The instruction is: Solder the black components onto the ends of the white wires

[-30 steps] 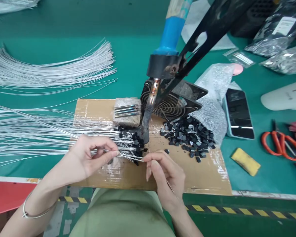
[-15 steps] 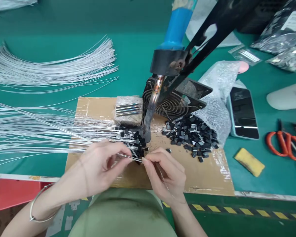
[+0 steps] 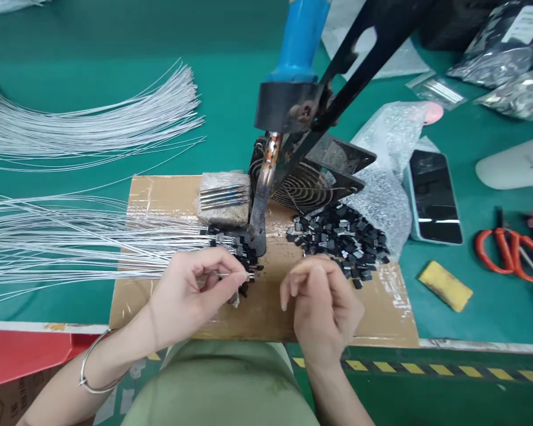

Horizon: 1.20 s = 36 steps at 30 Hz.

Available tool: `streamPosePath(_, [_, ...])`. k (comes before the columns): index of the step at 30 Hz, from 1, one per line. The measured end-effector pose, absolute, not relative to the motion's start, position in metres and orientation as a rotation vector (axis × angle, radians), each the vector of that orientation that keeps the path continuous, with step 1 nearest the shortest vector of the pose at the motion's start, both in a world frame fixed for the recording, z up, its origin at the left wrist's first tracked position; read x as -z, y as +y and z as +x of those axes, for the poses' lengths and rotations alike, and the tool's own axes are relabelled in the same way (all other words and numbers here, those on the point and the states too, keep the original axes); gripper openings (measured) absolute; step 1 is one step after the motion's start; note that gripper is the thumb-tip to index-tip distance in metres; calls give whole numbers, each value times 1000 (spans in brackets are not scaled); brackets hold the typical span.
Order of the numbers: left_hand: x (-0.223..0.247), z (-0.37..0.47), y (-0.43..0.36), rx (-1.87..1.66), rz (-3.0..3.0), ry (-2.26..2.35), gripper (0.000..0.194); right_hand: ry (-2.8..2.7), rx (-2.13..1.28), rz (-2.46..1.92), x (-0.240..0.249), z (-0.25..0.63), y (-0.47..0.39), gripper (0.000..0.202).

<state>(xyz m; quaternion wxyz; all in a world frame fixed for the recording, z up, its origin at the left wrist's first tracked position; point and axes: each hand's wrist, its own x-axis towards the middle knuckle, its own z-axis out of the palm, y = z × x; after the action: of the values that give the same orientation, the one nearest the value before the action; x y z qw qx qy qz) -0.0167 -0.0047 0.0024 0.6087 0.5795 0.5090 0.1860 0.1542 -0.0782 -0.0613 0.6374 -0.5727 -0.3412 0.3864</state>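
Note:
My left hand [image 3: 206, 290] is closed in a pinch on a thin white wire [image 3: 224, 274], its tip just beyond the fingertips. Beside those fingers lie white wires [image 3: 160, 242] whose right ends carry small black connectors [image 3: 246, 254]. My right hand [image 3: 324, 307] hovers over the cardboard [image 3: 266, 319], fingers loosely bent and thumb apart from their tips, with nothing visible in it. Just beyond that hand is a pile of loose black connector pieces [image 3: 342, 236]. Above the wire ends, the blue-handled soldering iron [image 3: 266, 183] points downward on a black bracket.
Behind the iron sits a black fan [image 3: 306, 189]. A wrapped block [image 3: 224, 210] carries several metal rods. At the right are bubble wrap [image 3: 384, 154], a phone [image 3: 435, 195], a yellow sponge [image 3: 445, 286] and orange-handled scissors [image 3: 510, 254]. More white wires [image 3: 115, 118] lie at the back left.
My right hand has left the wire tips and moved right toward the black pile, its fingers loosening. My left hand keeps its pinch near the connectors. The view has shifted slightly.

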Motion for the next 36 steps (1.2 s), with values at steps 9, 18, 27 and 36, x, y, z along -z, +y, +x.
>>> streamPosePath(9, [-4, -16, -4, -477, 1262, 1193, 14, -855, -1097, -1274, 57, 154, -81, 30])
streamPosePath(18, [-3, -16, -8, -502, 1345, 1192, 15, -1052, -981, -1342, 48, 146, -78, 14])
streamPosePath(27, [-2, -15, -12, -482, 1328, 1221, 18, -1020, -978, -1346, 49, 145, -79, 12])
streamPosePath(36, [5, -17, -17, -492, 1294, 1223, 19, -804, -1205, -1252, 48, 144, -77, 17])
